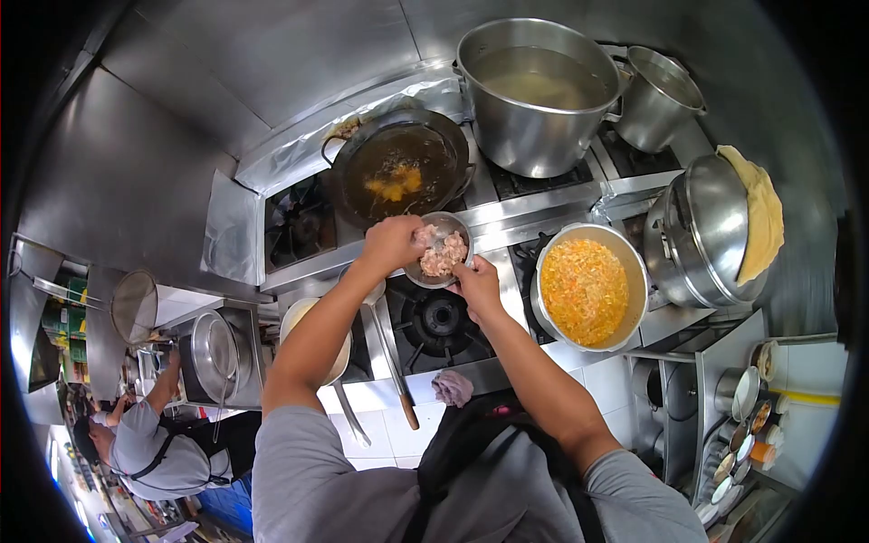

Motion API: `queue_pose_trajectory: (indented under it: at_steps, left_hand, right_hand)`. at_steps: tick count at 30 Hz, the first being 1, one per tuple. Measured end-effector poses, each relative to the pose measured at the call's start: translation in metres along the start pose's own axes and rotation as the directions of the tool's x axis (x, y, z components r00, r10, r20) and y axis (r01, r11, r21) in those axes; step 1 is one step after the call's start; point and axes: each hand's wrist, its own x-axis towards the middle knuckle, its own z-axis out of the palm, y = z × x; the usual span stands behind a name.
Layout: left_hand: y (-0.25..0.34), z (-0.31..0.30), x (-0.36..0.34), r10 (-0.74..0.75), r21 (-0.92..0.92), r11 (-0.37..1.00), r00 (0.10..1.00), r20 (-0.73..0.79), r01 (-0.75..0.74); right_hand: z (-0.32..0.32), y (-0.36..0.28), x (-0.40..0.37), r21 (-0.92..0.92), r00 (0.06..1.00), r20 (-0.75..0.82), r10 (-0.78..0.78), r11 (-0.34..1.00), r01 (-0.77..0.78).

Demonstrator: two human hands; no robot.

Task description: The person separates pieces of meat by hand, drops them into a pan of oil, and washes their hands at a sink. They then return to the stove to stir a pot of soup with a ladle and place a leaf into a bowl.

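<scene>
Holding a small metal bowl of pale pink, meat-like pieces over the stove surface, the right hand is clamped on its near right rim; the left hand is at the bowl's left side, fingers bent over the pieces, though whether they pinch one I cannot tell. The bowl is above the near row, just beyond an unlit-looking burner; behind it to the left, a dark wok of oil carries golden food among bubbles; right of the wok stand a large pot of cloudy liquid and a slimmer tall pot. Nearer, a wide pot is filled with orange and pale bits; beside it a domed steel vessel bears a tan cloth. A wooden-handled utensil lies left of the burner, and a crumpled rag sits at the front edge; metal panels line the wall, white tiles show below, racks stand at right, and a co-worker in grey is at left, near a round strainer.
</scene>
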Motion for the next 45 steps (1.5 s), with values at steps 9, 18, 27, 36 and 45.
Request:
queue_pose_trajectory:
  at_steps: [9, 18, 27, 36, 45]
  left_hand:
    - [-0.083, 0.032, 0.074, -0.181, -0.108, 0.981, 0.967, -0.178, 0.163]
    - [-0.090, 0.071, 0.102, -0.105, 0.133, 0.986, 0.994, 0.025, 0.101]
    - [0.009, 0.005, 0.015, 0.228, 0.148, 0.949, 0.928, 0.294, -0.280]
    - [0.006, -0.009, -0.007, 0.131, 0.159, 0.979, 0.991, 0.014, -0.131]
    - [-0.081, 0.022, 0.116, -0.379, -0.279, 0.890, 0.925, -0.009, 0.361]
  right_hand:
    - [-0.009, 0.000, 0.006, -0.006, 0.999, -0.022, 0.025, 1.000, -0.025]
    - [-0.026, -0.002, 0.003, 0.011, 1.000, -0.004, 0.022, 1.000, -0.022]
    - [-0.018, -0.007, 0.002, -0.155, 0.992, 0.028, -0.125, 0.980, 0.128]
    - [-0.010, -0.006, 0.001, -0.059, 0.999, 0.007, -0.044, 0.997, 0.044]
    - [-0.019, 0.011, 0.005, 0.011, 0.999, -0.042, 0.010, 1.000, -0.010]
